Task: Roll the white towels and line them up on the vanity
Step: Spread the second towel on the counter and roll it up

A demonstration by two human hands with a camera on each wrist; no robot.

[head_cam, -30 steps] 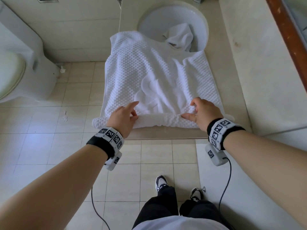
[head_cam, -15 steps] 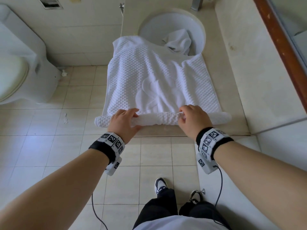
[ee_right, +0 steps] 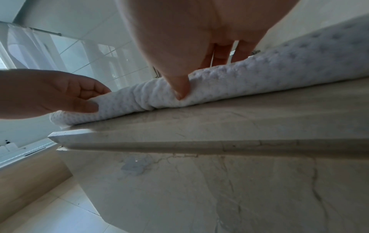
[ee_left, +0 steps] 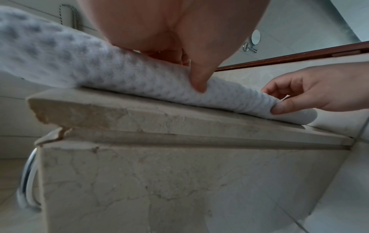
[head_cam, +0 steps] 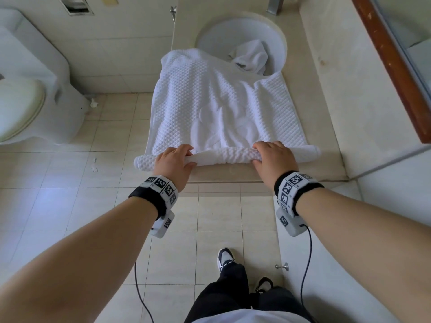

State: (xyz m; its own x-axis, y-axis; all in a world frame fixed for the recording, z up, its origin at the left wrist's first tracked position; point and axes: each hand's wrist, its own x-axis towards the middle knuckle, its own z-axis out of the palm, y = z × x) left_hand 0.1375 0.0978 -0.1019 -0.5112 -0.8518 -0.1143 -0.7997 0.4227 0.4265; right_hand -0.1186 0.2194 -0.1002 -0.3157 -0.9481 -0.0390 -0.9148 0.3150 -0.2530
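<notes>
1. Two hands work one towel, spread on the vanity surface, rolled edge nearest you.
2. Your left hand and right hand each curl around the roll; keep their pressure even.
3. Press thumbs in so layers stay tight.

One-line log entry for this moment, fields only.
step: rolling | item: white waffle-textured towel | left hand: grips rolled edge | right hand: grips rolled edge | place: beige marble vanity near edge
</notes>
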